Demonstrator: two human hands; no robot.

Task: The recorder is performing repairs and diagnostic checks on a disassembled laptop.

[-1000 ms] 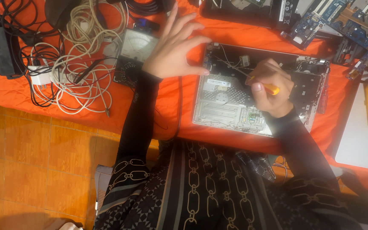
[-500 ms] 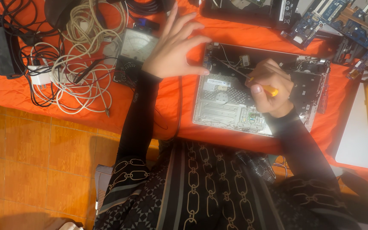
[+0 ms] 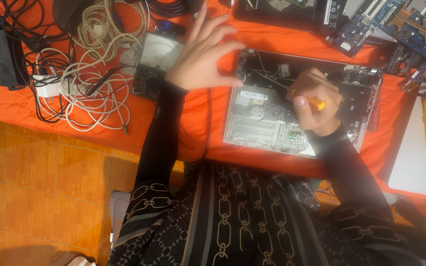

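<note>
Nothing's shifted since prev frame. My right hand (image 3: 314, 101) stays clamped on the orange screwdriver (image 3: 307, 98), tip down in the opened laptop (image 3: 272, 118). Left hand (image 3: 204, 51), fingers spread, rests at its left edge, meter (image 3: 159, 54) beyond.

floor: orange tiles (image 3: 40, 182) | table: orange cloth (image 3: 198, 128) | light: warm

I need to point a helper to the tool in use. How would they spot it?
On the orange cloth lies an opened laptop chassis. The right hand over it grips a screwdriver, the only orange-handled tool there.
</note>
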